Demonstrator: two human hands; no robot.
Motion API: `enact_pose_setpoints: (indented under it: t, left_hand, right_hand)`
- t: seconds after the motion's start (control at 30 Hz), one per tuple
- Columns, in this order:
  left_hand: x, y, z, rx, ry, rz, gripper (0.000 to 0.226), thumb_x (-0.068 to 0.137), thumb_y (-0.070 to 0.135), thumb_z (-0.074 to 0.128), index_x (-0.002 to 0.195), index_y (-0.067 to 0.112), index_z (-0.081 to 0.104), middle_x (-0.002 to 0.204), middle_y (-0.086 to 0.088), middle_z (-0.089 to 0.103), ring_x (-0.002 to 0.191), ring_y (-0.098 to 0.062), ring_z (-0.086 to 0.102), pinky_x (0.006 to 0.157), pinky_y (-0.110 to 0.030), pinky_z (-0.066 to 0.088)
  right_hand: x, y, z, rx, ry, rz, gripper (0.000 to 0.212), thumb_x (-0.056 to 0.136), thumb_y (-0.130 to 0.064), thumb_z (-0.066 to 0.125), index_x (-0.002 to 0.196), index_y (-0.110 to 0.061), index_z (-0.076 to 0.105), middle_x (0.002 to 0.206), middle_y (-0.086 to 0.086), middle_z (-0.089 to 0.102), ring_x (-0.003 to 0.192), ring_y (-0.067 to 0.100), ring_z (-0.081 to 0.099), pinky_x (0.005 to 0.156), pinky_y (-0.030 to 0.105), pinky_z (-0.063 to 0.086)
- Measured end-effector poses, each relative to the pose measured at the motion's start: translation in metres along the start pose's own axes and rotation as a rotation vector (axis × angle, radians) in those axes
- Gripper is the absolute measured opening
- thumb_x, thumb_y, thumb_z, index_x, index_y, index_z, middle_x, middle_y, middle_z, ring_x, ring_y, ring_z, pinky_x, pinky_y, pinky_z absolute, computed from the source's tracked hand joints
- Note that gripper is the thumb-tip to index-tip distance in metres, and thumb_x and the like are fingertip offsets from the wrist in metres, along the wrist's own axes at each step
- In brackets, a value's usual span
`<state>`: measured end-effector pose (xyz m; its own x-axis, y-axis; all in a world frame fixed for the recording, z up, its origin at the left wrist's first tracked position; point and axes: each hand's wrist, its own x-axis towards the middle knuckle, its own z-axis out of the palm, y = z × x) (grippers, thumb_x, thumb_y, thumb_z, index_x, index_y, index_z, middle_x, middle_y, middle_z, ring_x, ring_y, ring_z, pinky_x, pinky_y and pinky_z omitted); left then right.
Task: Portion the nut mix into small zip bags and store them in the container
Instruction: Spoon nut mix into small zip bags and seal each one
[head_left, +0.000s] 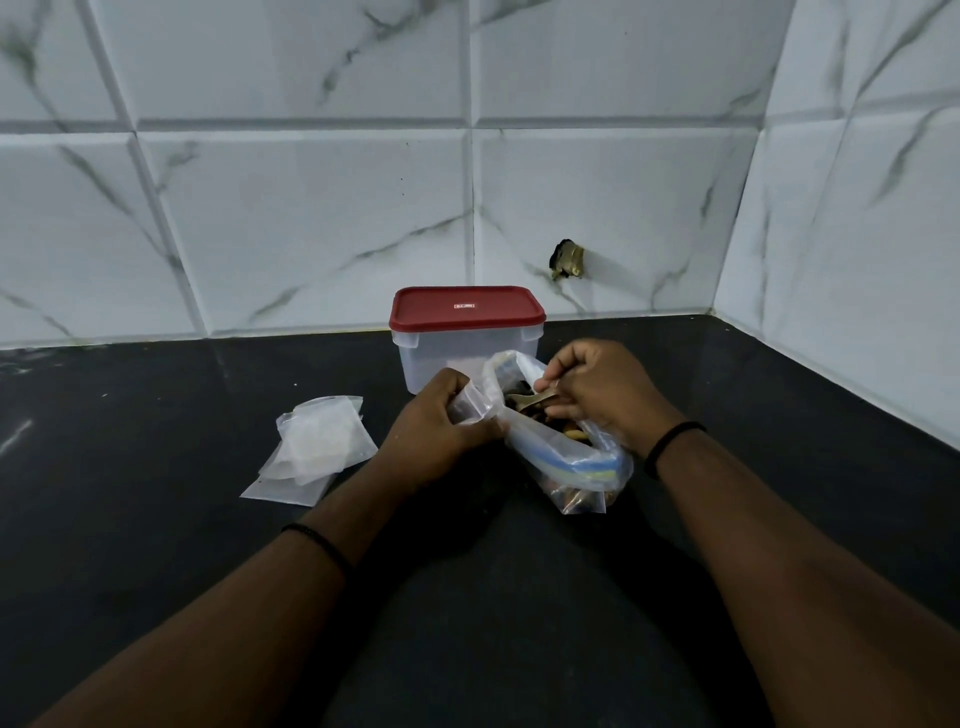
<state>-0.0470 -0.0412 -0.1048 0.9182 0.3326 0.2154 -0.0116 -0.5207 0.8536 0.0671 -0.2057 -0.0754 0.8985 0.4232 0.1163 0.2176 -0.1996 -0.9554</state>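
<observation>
Scooping from the big nut bag: spill risk at the handover.

Right hand (597, 395) reaches into the open mouth of the large bag of nut mix (563, 447), fingers pinching a small spoon (530, 399) over the nuts. Left hand (441, 426) grips a small zip bag (470, 402) against the large bag's rim; whether its mouth is open cannot be told. The large bag leans on the table (156, 519), unsupported on its near side. It may slump and shed nuts if the left hand lets go. The small bag's mouth looks narrow, so a heaped spoonful could scatter. Spare zip bags (317, 447) lie in a loose pile to the left. The container (467, 338) stands just behind with its red lid (465, 307) on; it will need opening, likely with full hands.
</observation>
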Motion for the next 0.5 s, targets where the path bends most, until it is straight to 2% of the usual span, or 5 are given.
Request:
enact_pose_setpoints:
  t: [0.17, 0.33, 0.43, 0.5]
  left_hand:
    - [0.001, -0.001, -0.001, -0.039, -0.015, -0.021, 0.042, 0.085, 0.031, 0.076, 0.12, 0.024, 0.053, 0.117, 0.004, 0.064, 0.102, -0.012, 0.062, 0.076, -0.023, 0.05]
    - [-0.001, 0.0, -0.001, -0.027, 0.023, 0.009, 0.036, 0.086, 0.03, 0.075, 0.116, 0.023, 0.054, 0.106, 0.009, 0.063, 0.092, -0.006, 0.061, 0.065, -0.014, 0.043]
    - [-0.001, 0.0, -0.001, -0.015, 0.073, 0.031, 0.032, 0.087, 0.029, 0.074, 0.112, 0.022, 0.055, 0.101, 0.011, 0.063, 0.087, -0.004, 0.061, 0.058, -0.01, 0.045]
    - [-0.001, -0.001, -0.002, -0.01, 0.091, 0.029, 0.033, 0.087, 0.031, 0.074, 0.112, 0.022, 0.055, 0.102, 0.011, 0.062, 0.089, -0.005, 0.06, 0.06, -0.011, 0.043]
  right_hand:
    - [0.001, -0.007, -0.007, 0.147, 0.075, 0.093, 0.019, 0.089, 0.014, 0.057, 0.084, -0.003, 0.062, 0.094, 0.021, 0.072, 0.088, 0.027, 0.073, 0.062, 0.028, 0.061]
    - [0.0, -0.011, -0.017, 0.039, 0.183, 0.029, 0.016, 0.088, 0.008, 0.06, 0.084, -0.007, 0.064, 0.089, 0.017, 0.073, 0.081, 0.025, 0.074, 0.068, 0.033, 0.062]
    - [-0.004, -0.016, -0.02, 0.017, 0.222, 0.001, 0.017, 0.091, 0.004, 0.059, 0.084, -0.01, 0.064, 0.086, 0.013, 0.074, 0.078, 0.022, 0.074, 0.069, 0.034, 0.063]
    - [-0.006, -0.019, -0.02, 0.012, 0.247, -0.023, 0.017, 0.092, 0.002, 0.059, 0.083, -0.012, 0.064, 0.085, 0.012, 0.074, 0.076, 0.02, 0.074, 0.065, 0.031, 0.062]
